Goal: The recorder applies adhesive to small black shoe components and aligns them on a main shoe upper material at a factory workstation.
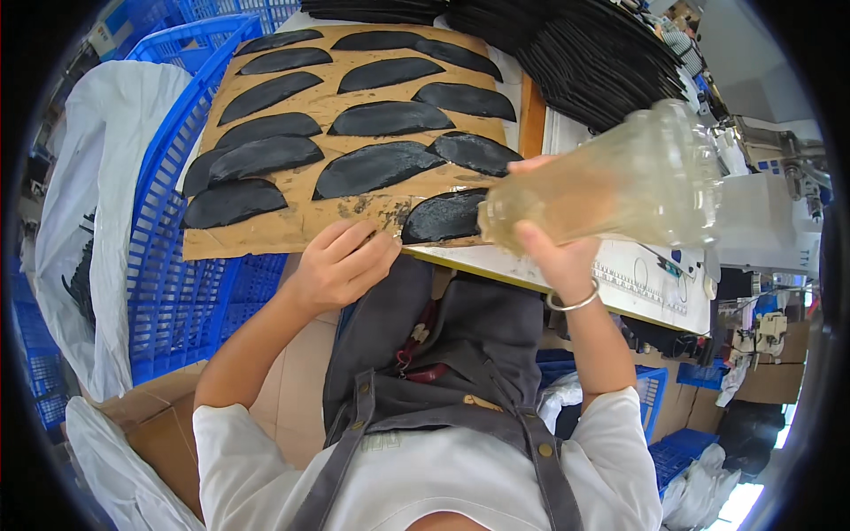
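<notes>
My right hand [564,257] grips a large clear plastic bottle [655,181], seen partly through it. The bottle lies tilted, its narrow end at the right end of a black crescent-shaped piece [443,215] on a brown cardboard sheet [257,241]. My left hand [347,265] is at the sheet's front edge, fingers curled together just left of that piece; what they pinch, if anything, is hidden. Several similar black pieces lie in rows across the sheet, some overlapping, such as a shiny one [376,168] farther back. Dark smears mark the cardboard near my left hand.
Stacks of black flat pieces [602,62] stand at the back right. Blue plastic crates [177,292] and a white bag [106,221] are at the left. Right of the sheet, a white tabletop carries a ruler [642,288] and a small tool [660,259]. Machine parts [792,168] stand farther right.
</notes>
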A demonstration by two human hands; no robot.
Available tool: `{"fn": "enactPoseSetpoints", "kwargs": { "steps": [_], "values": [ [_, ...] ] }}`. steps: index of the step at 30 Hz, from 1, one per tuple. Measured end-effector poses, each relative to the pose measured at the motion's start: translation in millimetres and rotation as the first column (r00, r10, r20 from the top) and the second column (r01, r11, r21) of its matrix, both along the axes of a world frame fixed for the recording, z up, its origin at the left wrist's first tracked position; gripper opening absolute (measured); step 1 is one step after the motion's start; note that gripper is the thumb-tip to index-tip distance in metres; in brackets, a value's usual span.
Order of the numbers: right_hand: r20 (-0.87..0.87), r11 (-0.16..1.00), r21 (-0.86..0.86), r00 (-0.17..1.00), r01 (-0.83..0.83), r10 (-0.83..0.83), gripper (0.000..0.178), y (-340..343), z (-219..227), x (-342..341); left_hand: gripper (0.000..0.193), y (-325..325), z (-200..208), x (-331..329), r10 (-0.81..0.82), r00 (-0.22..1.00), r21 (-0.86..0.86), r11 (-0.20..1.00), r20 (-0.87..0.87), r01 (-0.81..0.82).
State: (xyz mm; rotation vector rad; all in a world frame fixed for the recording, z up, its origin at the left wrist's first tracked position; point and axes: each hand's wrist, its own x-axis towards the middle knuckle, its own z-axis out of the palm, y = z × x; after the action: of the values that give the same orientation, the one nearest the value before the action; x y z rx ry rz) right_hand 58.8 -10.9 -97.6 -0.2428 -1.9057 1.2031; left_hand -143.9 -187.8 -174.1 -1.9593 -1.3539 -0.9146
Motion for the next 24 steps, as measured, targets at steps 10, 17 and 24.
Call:
{"fn": "enactPoseSetpoints", "kwargs": {
  "steps": [10,17,24],
  "values": [
    [0.17,0.91,0.221,0.905,0.35,-0.389,0.055,41,-5,40,0.022,2,2,0,-0.03,0.999,0.001,1.0,0.014,0.03],
    [0.077,0.97,0.082,0.969,0.228,-0.234,0.055,13,1,-29,0.021,1,0,0,-0.001,1.0,0.004,1.0,0.005,0.001],
    [0.232,0.899,0.216,0.874,0.382,-0.427,0.05,37,16,13,0.023,3,10,7,0.034,0.996,-0.042,0.999,0.085,-0.03]
  ]
}}
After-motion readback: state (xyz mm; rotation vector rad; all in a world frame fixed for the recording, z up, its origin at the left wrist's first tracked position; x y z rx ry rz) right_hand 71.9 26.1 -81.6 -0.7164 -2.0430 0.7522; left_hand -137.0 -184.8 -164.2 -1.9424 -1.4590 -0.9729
